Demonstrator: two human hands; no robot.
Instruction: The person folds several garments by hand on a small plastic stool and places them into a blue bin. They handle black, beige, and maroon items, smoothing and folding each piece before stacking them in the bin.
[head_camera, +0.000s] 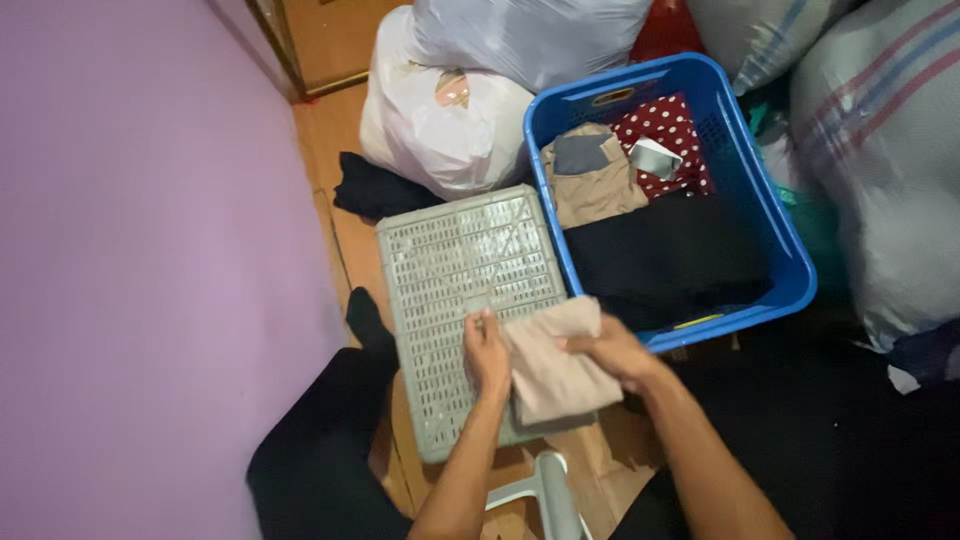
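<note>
Pinching a beige cloth (555, 365) w/ both hands' fingers — left hand (487, 355), right hand (615, 352) — atop grey crate (450, 270).

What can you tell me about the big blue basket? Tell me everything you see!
The blue basket is a rectangular plastic crate with slotted walls and a handle hole at its far end. It stands upright on the floor, open on top, to the right of a grey upturned crate. Inside lie folded clothes: a large black piece nearest, a tan piece and a red one with white dots farther back. Full sacks crowd its far and right sides.
</note>
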